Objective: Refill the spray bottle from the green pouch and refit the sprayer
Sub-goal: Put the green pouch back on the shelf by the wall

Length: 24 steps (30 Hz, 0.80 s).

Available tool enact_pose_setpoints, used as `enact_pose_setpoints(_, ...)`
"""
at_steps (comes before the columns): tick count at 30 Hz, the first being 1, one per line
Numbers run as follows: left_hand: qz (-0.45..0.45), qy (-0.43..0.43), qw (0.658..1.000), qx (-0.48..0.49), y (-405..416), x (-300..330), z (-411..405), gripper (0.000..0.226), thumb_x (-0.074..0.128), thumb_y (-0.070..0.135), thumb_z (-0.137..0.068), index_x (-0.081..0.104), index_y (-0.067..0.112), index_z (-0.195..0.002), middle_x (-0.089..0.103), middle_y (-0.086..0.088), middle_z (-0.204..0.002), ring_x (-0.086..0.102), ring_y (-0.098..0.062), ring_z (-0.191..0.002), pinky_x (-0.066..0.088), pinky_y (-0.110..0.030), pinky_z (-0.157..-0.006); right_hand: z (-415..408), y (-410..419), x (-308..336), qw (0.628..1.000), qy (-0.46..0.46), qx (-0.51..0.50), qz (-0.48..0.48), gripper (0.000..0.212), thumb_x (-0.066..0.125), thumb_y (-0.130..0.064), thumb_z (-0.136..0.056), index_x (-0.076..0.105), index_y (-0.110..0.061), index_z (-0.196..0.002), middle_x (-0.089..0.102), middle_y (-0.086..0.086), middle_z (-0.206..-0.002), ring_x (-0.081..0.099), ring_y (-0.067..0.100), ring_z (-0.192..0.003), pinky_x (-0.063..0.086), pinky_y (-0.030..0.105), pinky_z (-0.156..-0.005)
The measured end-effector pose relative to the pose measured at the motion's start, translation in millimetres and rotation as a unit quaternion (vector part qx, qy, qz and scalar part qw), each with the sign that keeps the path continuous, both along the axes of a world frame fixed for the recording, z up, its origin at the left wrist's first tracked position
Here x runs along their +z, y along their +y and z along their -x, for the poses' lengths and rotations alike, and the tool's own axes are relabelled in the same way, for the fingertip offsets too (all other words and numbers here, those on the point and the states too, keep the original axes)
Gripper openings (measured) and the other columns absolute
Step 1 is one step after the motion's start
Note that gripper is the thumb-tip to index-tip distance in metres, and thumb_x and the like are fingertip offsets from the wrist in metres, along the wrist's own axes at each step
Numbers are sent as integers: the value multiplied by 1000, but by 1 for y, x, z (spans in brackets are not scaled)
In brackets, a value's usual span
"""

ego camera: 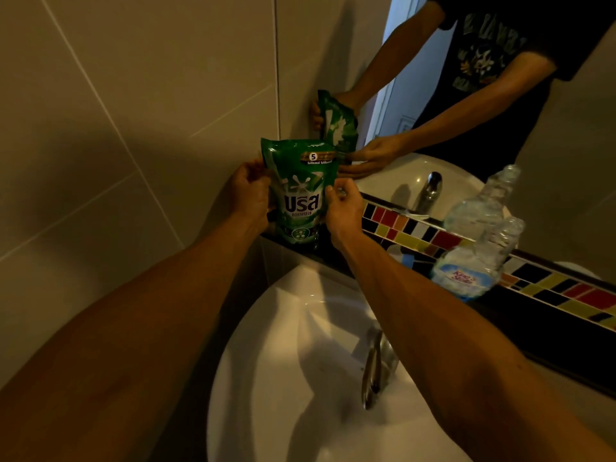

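Note:
The green pouch (pixel 300 191) stands upright on the dark ledge in the corner behind the basin, white lettering facing me. My left hand (pixel 250 191) grips its left edge, fingers curled around it. My right hand (pixel 343 211) pinches its right edge between thumb and fingers. A clear plastic bottle (pixel 480 258) with a pale blue label leans on the ledge to the right, its neck open and no sprayer on it. No sprayer head shows anywhere in view.
A white basin (pixel 286 328) lies below my arms, with a chrome tap (pixel 375 371) at its right. A strip of coloured tiles (pixel 566 291) runs under the mirror (pixel 416 95), which reflects the person, pouch and bottle. Beige wall tiles (pixel 133 111) close the left side.

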State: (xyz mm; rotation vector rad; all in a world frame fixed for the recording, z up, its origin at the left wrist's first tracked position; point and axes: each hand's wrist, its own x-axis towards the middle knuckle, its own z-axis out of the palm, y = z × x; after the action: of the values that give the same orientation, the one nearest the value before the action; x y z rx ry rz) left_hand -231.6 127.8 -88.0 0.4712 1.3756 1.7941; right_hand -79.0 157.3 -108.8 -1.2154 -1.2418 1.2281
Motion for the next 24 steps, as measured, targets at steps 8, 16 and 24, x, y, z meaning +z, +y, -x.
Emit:
enact_pose_setpoints(8, -20, -18, 999, 28, 12, -8, 7, 35, 57, -8, -83, 66, 26, -88, 71, -10, -106, 66, -40, -107, 51, -71, -82, 8, 12, 0, 1000, 6, -8, -4, 6, 54, -9, -106, 57, -6, -110, 70, 23, -111, 70, 38, -106, 58, 60, -93)
enact_pose_setpoints(16, 41, 60, 997, 19, -13, -20, -3, 49, 61, -1, -86, 47, 16, -130, 58, -2, -101, 60, -25, -90, 53, -42, -76, -16, -13, -5, 999, 27, 39, 10, 38, 56, 1, -102, 51, -8, -139, 73, 4, -111, 71, 14, -103, 61, 24, -78)
enact_pose_setpoints(24, 126, 130, 983, -23, -58, -37, -65, 65, 74, 2, -80, 42, 9, -137, 58, -9, -128, 58, -24, -114, 53, -31, -90, -74, -69, -34, 998, -17, -38, 42, 50, 66, -7, -99, 51, -15, -146, 61, 3, -130, 62, 8, -104, 52, 13, -72)
